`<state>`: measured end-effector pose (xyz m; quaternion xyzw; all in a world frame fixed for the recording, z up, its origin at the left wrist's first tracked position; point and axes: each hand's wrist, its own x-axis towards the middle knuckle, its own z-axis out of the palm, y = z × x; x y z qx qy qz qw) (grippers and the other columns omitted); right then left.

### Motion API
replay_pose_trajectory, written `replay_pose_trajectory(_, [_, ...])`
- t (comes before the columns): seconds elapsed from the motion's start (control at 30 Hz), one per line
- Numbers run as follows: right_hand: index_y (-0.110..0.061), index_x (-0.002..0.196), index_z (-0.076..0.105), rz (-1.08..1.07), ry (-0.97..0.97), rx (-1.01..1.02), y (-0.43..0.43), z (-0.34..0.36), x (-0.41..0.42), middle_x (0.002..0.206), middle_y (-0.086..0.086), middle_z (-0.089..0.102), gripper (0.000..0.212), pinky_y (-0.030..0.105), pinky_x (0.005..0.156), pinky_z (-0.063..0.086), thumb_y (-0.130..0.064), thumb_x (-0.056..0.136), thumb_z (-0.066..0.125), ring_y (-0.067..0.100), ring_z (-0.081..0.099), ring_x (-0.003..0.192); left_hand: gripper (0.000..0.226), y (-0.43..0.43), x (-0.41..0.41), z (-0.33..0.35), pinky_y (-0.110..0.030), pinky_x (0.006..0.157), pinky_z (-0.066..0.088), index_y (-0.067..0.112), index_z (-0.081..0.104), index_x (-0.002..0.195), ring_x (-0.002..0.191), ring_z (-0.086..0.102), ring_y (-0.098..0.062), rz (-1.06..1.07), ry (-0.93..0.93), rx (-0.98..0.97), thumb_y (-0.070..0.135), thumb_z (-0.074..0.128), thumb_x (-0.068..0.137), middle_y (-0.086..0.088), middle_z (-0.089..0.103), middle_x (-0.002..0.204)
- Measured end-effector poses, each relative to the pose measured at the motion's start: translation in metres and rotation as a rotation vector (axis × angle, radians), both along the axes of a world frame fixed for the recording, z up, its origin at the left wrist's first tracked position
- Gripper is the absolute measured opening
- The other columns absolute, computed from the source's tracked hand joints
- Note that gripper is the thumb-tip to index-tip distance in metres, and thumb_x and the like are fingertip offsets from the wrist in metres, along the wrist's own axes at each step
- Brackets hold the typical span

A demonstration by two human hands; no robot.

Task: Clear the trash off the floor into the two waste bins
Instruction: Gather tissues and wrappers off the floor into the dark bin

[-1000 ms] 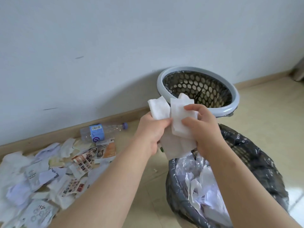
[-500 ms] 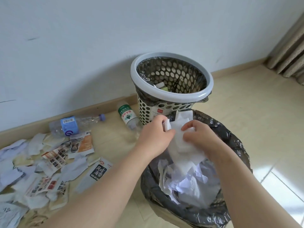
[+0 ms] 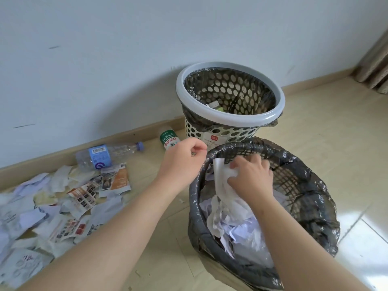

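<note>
Right hand down inside the near bin, fingers curled round the upper part of a white tissue. Tissue hanging from that grip onto the crumpled paper already heaped in the bin. Left hand just outside the bin's far-left rim, fingers loosely curled, nothing seen in it, apart from the tissue.

Near bin a dark woven basket lined with a black plastic bag, at near right on the floor. Just beyond it, against the wall, the far bin: perforated pale plastic with a grey rim and a dark liner, a few small items at its bottom, too small to name.

To the left of the far bin, a green-labelled bottle lying beside the skirting board, partly hidden behind the left hand. Further left, a clear bottle with a blue label and blue cap, on its side along the same board. Near left, a spread of paper scraps, white and printed, overlapping one another across the floor. At far right, the edge of a curtain.
</note>
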<state>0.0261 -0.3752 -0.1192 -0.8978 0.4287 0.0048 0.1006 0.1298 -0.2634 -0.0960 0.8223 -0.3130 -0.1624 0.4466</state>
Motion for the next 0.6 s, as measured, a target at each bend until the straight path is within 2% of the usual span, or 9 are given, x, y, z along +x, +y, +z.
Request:
replay_pose_trajectory(0.1, [-0.018,0.105,0.057,0.016,-0.196,-0.041,0.007,0.022,0.015,0.113,0.005,0.045,0.023,0.034,0.094,0.03,-0.011,0.086,0.048,0.027,0.036,0.112,0.012,0.008,0.013,0.002,-0.013,0.064,0.042,0.03,0.061,0.093,0.083,0.059,-0.005,0.0,0.062,0.001,0.023,0.051,0.092,0.008,0.065,0.093])
replay_pose_trajectory(0.17, [-0.015,0.1,0.059,0.073,-0.3,-0.034,0.016,0.034,0.027,0.103,0.002,0.044,0.019,0.033,0.092,0.031,-0.01,0.085,0.048,0.026,0.038,0.108,0.012,0.017,0.022,0.005,-0.021,0.074,0.048,0.03,0.061,0.094,0.089,0.061,-0.008,-0.014,0.077,-0.01,0.022,0.051,0.092,0.007,0.066,0.097])
replay_pose_trajectory(0.3, [-0.014,0.099,0.06,0.21,-0.39,0.036,0.045,0.044,0.058,0.108,0.005,0.051,0.016,0.034,0.092,0.036,-0.013,0.086,0.051,0.026,0.041,0.107,0.012,0.042,0.045,0.004,-0.029,0.084,0.051,0.029,0.062,0.099,0.092,0.062,-0.011,-0.019,0.032,0.059,0.025,0.053,0.092,0.009,0.067,0.097])
replay_pose_trajectory(0.43, [-0.014,0.103,0.06,0.373,-0.368,0.146,0.089,0.028,0.088,0.11,0.004,0.052,0.018,0.033,0.087,0.036,-0.017,0.087,0.052,0.024,0.043,0.106,0.01,0.082,0.075,-0.009,-0.026,0.077,0.046,0.028,0.061,0.097,0.089,0.061,-0.013,0.035,0.021,0.168,0.025,0.053,0.092,0.009,0.065,0.088])
replay_pose_trajectory(0.53, [-0.015,0.105,0.059,0.439,-0.269,0.23,0.115,0.008,0.104,0.111,0.005,0.052,0.02,0.032,0.081,0.035,-0.021,0.089,0.049,0.025,0.043,0.107,0.015,0.105,0.089,-0.026,-0.023,0.065,0.042,0.024,0.062,0.103,0.081,0.058,-0.013,0.076,0.028,0.318,0.023,0.05,0.094,0.005,0.064,0.094])
replay_pose_trajectory(0.6, [-0.015,0.105,0.058,0.462,-0.178,0.322,0.134,-0.005,0.117,0.112,0.006,0.052,0.02,0.032,0.082,0.036,-0.023,0.09,0.047,0.026,0.044,0.109,0.017,0.125,0.099,-0.037,-0.024,0.069,0.043,0.023,0.062,0.105,0.082,0.058,-0.013,0.1,0.03,0.398,0.022,0.049,0.094,0.004,0.064,0.101])
